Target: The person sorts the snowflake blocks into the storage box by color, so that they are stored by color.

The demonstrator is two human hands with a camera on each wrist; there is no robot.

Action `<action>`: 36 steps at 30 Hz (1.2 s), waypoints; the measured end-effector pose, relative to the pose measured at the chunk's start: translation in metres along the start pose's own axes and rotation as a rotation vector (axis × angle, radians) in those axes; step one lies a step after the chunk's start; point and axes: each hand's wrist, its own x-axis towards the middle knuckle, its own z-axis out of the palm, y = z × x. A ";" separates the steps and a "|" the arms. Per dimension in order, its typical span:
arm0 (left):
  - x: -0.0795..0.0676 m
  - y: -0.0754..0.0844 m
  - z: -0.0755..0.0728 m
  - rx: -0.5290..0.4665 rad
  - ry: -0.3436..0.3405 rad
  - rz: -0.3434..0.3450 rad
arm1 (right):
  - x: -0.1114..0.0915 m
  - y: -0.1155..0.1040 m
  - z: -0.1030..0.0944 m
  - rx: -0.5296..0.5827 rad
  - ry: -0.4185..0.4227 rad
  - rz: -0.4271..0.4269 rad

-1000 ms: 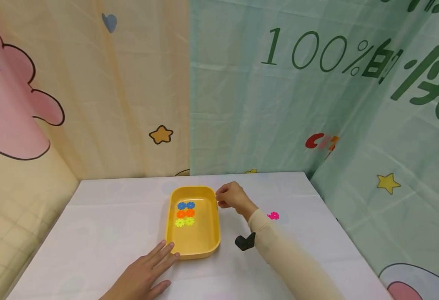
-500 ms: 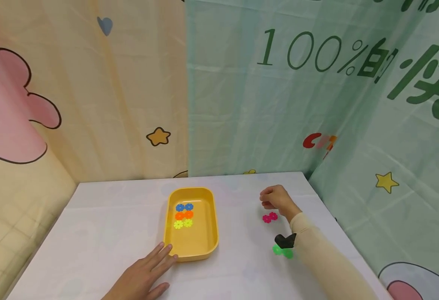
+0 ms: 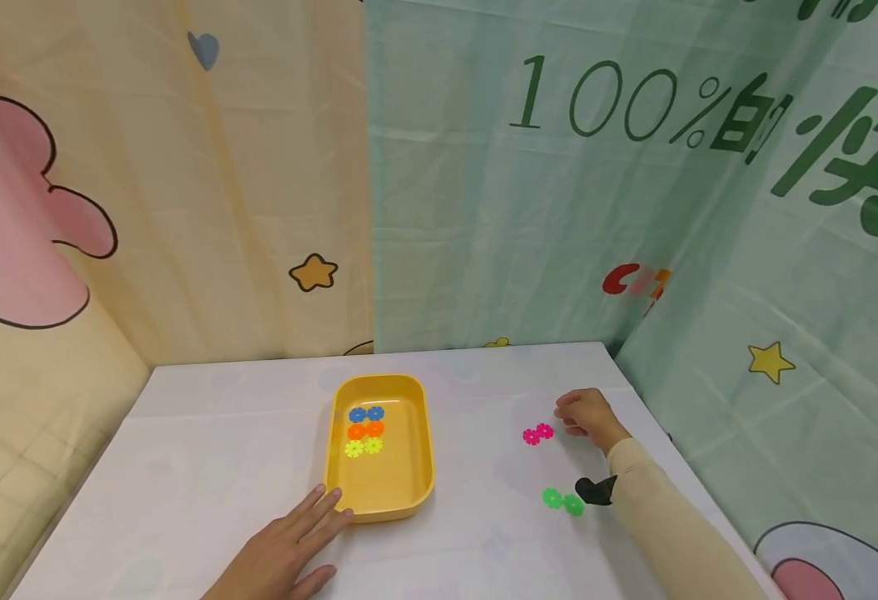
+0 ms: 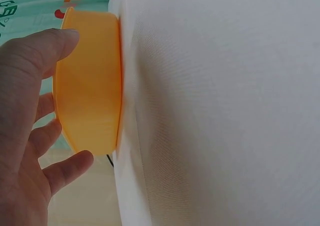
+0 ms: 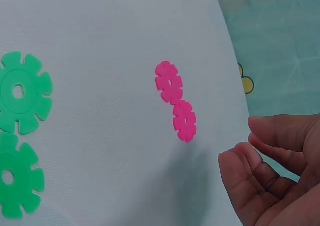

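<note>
A yellow tray (image 3: 429, 454) holds flower-shaped plastic discs in pairs: blue (image 3: 375, 413), orange (image 3: 356, 432) and yellow-green (image 3: 353, 448). My left hand (image 3: 281, 542) rests with straight, spread fingers at the tray's near left corner; the left wrist view shows the fingers along the tray's outer wall (image 4: 90, 76). Just right of two touching pink discs (image 3: 531, 437), my right hand (image 3: 592, 417) hovers over the table. Its thumb and fingers are loosely bent and apart, nothing between them, in the right wrist view. Two green discs (image 3: 574, 505) lie nearer to me.
A white cloth (image 3: 221, 467) covers the table. Printed curtains (image 3: 521, 233) stand behind it and at both sides. A black strap piece (image 3: 596, 491) sits at my right wrist, close to the green discs.
My right hand has moved from the tray's right rim rightward, past the pink discs. The green discs, hidden by the arm at first, now show. My left hand stays at the tray.
</note>
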 end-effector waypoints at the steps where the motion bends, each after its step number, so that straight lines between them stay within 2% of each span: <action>1: 0.000 0.000 0.000 -0.005 -0.009 -0.003 | 0.001 0.001 0.000 -0.001 -0.002 0.003; 5: 0.001 0.000 -0.001 -0.018 -0.032 -0.014 | 0.001 0.004 0.001 -0.007 -0.014 0.011; 12: -0.001 -0.001 0.005 -0.003 0.015 0.005 | -0.002 0.009 0.006 -0.002 -0.025 0.018; 19: -0.001 -0.002 0.006 0.024 0.085 0.048 | 0.001 0.015 0.013 -0.005 -0.063 -0.030; 30: -0.001 -0.001 0.003 0.021 0.049 0.029 | 0.000 0.015 0.023 -0.037 -0.089 -0.045; 36: -0.002 -0.001 0.003 0.024 0.054 0.031 | 0.000 0.014 0.026 -0.063 -0.093 -0.040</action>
